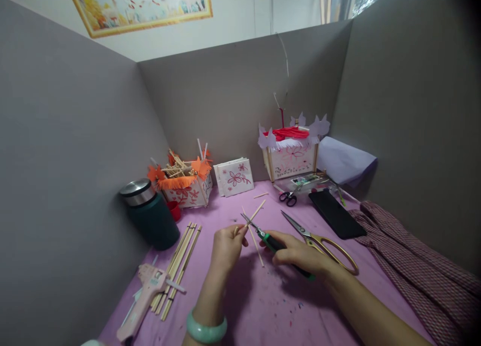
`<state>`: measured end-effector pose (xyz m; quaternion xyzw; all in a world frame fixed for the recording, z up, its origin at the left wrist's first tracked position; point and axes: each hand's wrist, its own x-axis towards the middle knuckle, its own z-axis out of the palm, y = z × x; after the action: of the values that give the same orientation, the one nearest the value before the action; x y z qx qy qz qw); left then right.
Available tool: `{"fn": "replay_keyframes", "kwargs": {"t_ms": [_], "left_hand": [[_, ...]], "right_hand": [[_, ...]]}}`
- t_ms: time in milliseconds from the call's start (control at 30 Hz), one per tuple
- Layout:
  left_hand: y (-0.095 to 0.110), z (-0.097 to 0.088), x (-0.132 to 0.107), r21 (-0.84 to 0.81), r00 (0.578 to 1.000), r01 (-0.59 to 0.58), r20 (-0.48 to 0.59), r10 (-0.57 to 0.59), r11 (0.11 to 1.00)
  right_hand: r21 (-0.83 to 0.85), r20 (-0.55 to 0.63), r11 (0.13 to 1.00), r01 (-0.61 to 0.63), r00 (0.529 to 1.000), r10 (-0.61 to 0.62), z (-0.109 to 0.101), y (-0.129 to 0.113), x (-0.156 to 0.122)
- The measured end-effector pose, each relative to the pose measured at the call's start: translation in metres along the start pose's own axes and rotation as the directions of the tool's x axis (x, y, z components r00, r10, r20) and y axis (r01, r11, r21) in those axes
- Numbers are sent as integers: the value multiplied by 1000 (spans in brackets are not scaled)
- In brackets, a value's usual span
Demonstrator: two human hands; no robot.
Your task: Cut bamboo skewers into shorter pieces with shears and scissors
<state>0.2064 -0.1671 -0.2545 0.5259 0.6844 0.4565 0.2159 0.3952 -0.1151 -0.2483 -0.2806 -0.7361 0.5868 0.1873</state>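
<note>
My left hand [226, 246] pinches a thin wooden stick [254, 213] that points up and to the right over the pink table cover [263, 306]. My right hand [300, 255] is closed round the green handles of small cutting pliers [263, 235], whose tip meets the stick near my left fingertips. Another thin stick [257, 247] lies on the cover just below the pliers. A pale green bangle [206, 330] circles my left wrist.
Gold-handled scissors [323, 241], a black phone [336, 214], small black scissors [288, 197] and checked cloth [421, 266] lie right. Left are a stick bundle [180, 266], pink glue gun [145, 296], dark flask [150, 215]. Paper lantern boxes [186, 183] [291, 153] and painted panels [233, 177] stand behind; grey walls enclose.
</note>
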Motion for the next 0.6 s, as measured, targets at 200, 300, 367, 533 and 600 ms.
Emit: {"fn": "replay_keyframes", "kwargs": {"t_ms": [200, 300, 367, 533, 600], "left_hand": [[5, -2, -2, 93, 999, -53, 2, 53, 994], [6, 0, -5, 299, 988, -125, -50, 147, 946], [4, 3, -6, 402, 972, -160, -95, 215, 901], [0, 11, -9, 512, 946, -160, -166, 280, 844], [0, 12, -9, 534, 949, -144, -164, 269, 833]], "right_hand": [[-19, 14, 998, 59, 998, -58, 1, 6, 3], [-28, -18, 994, 106, 994, -106, 3, 9, 9], [-28, -23, 994, 102, 994, -103, 5, 11, 13], [-10, -15, 999, 44, 999, -44, 2, 15, 15], [24, -6, 1000, 14, 1000, -14, 0, 16, 14]]}}
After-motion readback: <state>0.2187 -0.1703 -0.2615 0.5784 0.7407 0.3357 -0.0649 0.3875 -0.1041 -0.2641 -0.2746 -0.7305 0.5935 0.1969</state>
